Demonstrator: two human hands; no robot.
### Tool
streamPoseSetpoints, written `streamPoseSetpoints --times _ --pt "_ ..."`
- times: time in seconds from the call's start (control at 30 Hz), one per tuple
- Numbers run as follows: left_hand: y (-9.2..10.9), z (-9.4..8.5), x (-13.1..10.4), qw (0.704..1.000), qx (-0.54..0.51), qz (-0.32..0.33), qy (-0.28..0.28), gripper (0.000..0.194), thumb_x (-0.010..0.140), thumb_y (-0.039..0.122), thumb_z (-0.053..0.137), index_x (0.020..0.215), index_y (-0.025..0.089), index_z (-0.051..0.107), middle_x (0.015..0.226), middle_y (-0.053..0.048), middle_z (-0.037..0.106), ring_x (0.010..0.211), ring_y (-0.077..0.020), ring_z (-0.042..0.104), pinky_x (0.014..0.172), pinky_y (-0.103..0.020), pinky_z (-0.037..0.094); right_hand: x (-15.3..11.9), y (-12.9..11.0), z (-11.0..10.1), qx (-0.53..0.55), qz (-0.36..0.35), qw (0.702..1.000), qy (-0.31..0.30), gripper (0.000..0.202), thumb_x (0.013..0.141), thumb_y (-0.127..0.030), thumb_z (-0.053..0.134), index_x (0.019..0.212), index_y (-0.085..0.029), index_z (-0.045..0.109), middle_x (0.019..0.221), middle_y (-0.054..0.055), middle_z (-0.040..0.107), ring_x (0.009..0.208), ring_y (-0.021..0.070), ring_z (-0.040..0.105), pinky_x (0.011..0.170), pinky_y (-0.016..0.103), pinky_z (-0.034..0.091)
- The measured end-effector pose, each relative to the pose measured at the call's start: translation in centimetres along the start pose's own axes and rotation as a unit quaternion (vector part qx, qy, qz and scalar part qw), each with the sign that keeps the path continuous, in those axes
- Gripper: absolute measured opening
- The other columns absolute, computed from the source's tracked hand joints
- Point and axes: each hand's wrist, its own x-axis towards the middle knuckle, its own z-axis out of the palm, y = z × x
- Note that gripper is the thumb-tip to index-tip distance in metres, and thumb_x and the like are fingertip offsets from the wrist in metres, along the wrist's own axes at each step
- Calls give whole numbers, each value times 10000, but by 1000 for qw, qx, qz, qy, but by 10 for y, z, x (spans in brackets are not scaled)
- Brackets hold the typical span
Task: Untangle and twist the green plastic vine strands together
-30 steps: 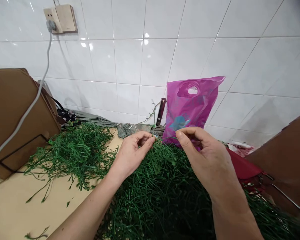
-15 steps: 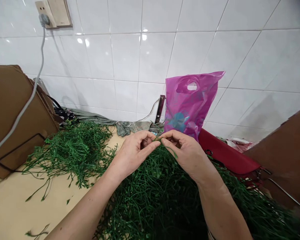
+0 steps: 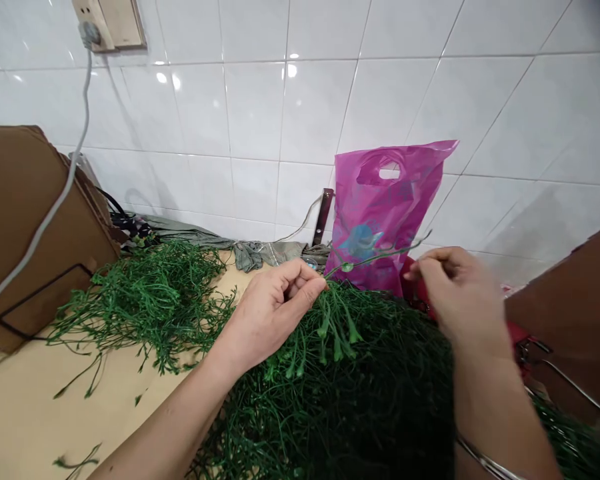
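Note:
My left hand (image 3: 285,307) is closed in a pinch on a thin green plant stem (image 3: 375,257). The stem runs up and right from the fingertips, across the front of a pink bag, and forks into small side shoots. Several green sprigs with flared tips (image 3: 337,327) hang just below that hand. To the right, my right hand (image 3: 455,287) is apart from the stem and blurred; its thumb and fingers are curled together, and what they hold, if anything, cannot be made out. Beneath both hands spreads a large heap of green stems (image 3: 300,413).
A smaller green heap (image 3: 150,300) lies at left on the tan surface (image 3: 25,413), beside a cardboard box (image 3: 25,220). The pink plastic bag (image 3: 390,200) stands against the tiled wall. A red item (image 3: 517,333) and brown board (image 3: 570,300) are at right. A grey cord (image 3: 60,193) hangs at left.
My right hand has moved off to the right, away from my left hand; both were together on the stem. The stem now stretches out to the right from my left hand.

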Motion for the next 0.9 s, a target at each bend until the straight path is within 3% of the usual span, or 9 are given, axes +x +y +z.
streamPoseSetpoints --times 0.03,0.1,0.17,0.2,0.33,0.47,0.63,0.9 --pt "0 0 0 1000 -15 -2 10 235 962 351 531 803 179 559 658 55 414 619 -106 374 576 -236 318 3 2 -8 0 -2 1000 -31 89 746 -231 556 673 -222 606 645 37 670 630 202 608 629 332 458" --pt "-2 2 3 999 -39 -10 19 210 948 341 543 818 177 561 666 52 427 616 -106 377 577 -233 328 2 -2 -18 -11 -38 984 -173 131 769 -304 598 716 -215 679 708 46 725 674 216 644 639 331 480" --pt "-7 4 5 998 -47 -21 20 182 930 332 562 836 177 567 671 52 428 612 -106 376 578 -232 335 -8 -13 -19 -17 -64 954 -292 179 803 -366 630 802 -216 728 792 42 758 716 216 665 668 327 499" --pt "-9 5 7 998 -49 -26 18 174 922 334 570 845 177 571 673 52 424 610 -106 373 576 -231 337 -13 -20 -16 -9 -67 946 -318 202 827 -387 628 842 -218 736 824 40 764 740 213 671 686 323 507" --pt "-14 8 9 997 -63 -38 -1 185 912 351 582 865 173 587 670 50 422 606 -107 376 565 -228 346 -27 -38 0 80 -65 935 -341 258 897 -421 588 918 -214 740 936 47 774 867 209 684 751 304 527" --pt "-15 9 8 997 -69 -41 -6 179 907 336 595 865 163 582 656 51 446 607 -107 403 572 -227 361 -30 -37 12 147 -59 911 -380 203 853 -375 647 907 -196 723 874 33 746 815 183 661 729 292 522" --pt "-18 8 8 999 -22 -33 9 176 910 327 588 843 165 580 689 40 475 650 -114 426 613 -237 371 -31 -33 15 134 -68 912 -382 129 826 -306 644 815 -184 687 761 3 679 720 147 597 679 275 479" --pt "-22 7 8 1000 7 -25 -14 208 928 341 551 855 162 628 732 15 533 706 -134 467 663 -259 385 -32 -31 16 161 -72 914 -365 94 783 -254 638 850 -194 667 794 14 677 744 155 601 674 282 480"
